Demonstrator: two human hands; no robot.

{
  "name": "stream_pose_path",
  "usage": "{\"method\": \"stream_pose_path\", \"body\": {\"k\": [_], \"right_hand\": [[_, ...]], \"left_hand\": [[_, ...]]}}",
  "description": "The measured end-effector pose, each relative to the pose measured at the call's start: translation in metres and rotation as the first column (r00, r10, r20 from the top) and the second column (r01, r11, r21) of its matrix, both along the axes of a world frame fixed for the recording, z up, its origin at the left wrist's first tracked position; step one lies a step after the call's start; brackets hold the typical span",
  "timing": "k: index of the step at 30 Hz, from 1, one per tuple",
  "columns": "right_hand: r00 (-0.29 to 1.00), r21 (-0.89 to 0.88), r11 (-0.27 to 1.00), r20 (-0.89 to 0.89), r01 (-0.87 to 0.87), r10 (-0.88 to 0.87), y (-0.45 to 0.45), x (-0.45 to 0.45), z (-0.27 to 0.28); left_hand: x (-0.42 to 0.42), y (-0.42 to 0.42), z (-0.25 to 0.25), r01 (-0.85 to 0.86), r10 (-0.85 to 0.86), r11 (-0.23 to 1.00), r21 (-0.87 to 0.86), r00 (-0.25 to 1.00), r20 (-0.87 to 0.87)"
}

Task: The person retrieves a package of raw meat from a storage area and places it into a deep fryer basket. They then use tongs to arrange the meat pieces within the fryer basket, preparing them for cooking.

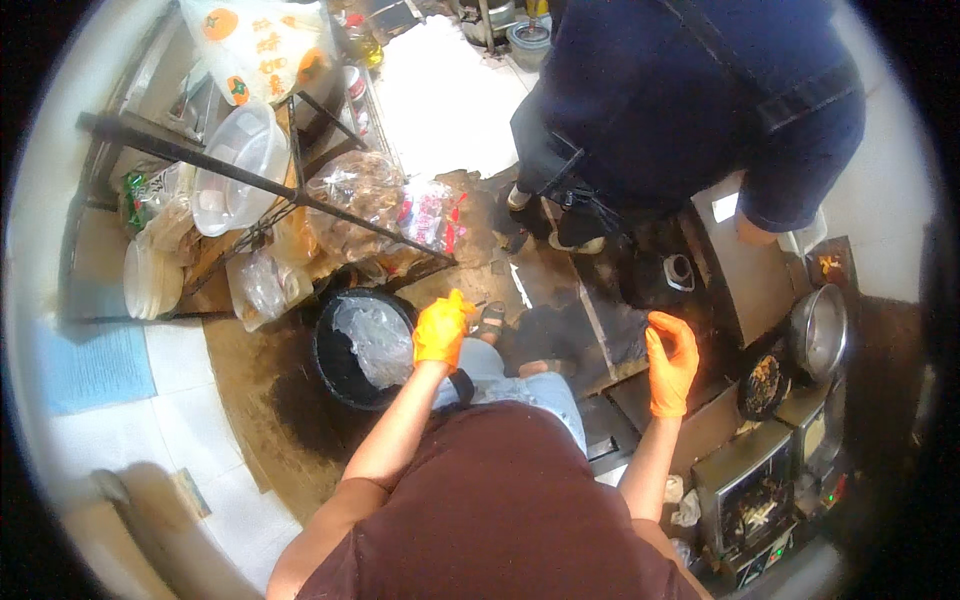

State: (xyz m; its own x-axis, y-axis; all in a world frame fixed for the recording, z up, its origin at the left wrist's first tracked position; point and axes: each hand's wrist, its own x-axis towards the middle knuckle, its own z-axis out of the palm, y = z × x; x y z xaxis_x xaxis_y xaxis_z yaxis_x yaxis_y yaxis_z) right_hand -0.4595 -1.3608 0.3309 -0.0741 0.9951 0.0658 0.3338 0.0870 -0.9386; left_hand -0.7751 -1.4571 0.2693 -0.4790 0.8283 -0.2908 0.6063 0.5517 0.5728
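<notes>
My left hand (438, 331), in an orange glove, is a fist beside the rim of a black bin (328, 375). A thin dark object (481, 304) juts a little from its finger side; most of it is hidden, and I cannot tell what it is. Crumpled clear plastic (371, 337) lines part of the bin. My right hand (673, 369), gloved the same way, is raised at the right with thumb and fingers curved apart and nothing between them. It appears nearest to the dark stove-side counter area (697, 262).
A person in dark clothes (675, 112) stands ahead on the right. To the left, a metal-framed rack (225, 176) holds a clear plastic basin (238, 169) and bagged goods (356, 195). A metal bowl (819, 334), a pan of food (765, 382) and a fryer-like appliance (750, 499) line the right.
</notes>
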Motion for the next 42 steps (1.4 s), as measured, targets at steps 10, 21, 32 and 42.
{"method": "stream_pose_path", "body": {"k": [10,21,32,42], "right_hand": [[0.996,-0.112,0.994,0.087,-0.005,0.015,-0.018,-0.065,0.007],[-0.597,-0.642,0.659,-0.723,0.392,-0.349,-0.095,0.041,-0.188],[-0.726,-0.616,0.389,-0.617,0.685,0.303,-0.091,0.215,-0.365],[-0.702,-0.515,0.499,-0.634,0.697,0.326,-0.094,0.14,-0.411]], "left_hand": [[-0.043,0.047,-0.01,-0.117,0.091,0.993,0.003,0.787,0.611],[0.016,0.11,-0.072,0.565,-0.463,0.825,0.027,0.649,0.604],[0.141,0.072,-0.16,0.715,-0.434,0.686,-0.138,0.553,0.711],[0.393,0.105,-0.142,0.923,-0.964,0.199,0.328,0.124,0.234]]}}
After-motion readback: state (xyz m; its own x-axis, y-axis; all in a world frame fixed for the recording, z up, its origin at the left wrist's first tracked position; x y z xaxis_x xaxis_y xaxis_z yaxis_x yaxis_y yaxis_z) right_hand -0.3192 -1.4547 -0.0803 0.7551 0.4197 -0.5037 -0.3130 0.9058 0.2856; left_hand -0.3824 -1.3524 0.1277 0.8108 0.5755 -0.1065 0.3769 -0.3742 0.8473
